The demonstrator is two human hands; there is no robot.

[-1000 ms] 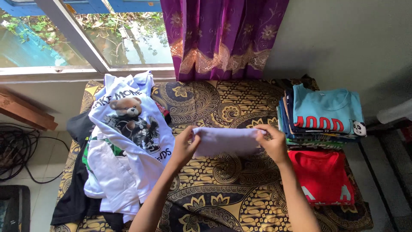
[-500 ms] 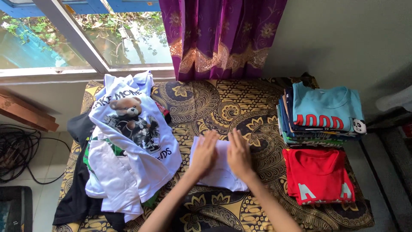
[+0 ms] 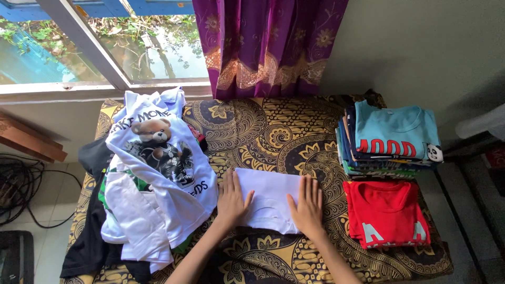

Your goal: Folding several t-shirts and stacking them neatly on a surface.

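Both hands have slid apart across the folded white garment (image 3: 268,197). Left hand (image 3: 231,200) and right hand (image 3: 307,205) press flat, fingers spread, near the desk's (image 3: 273,121) front edge.

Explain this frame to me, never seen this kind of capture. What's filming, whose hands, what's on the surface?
There is no machine here: a person wears a camera on the head, and it looks down at their own two bare hands. There is only that one view.

The surface is a table under a brown and gold patterned cloth, set below a window with a purple curtain.

The left hand and right hand lie flat, palms down, on a folded white garment. Neither grips it; they press on it.

To the left is a loose heap of clothes topped by a white shirt with a bear print. To the right are a stack of folded shirts with a light blue one on top, and nearer, a folded red shirt.
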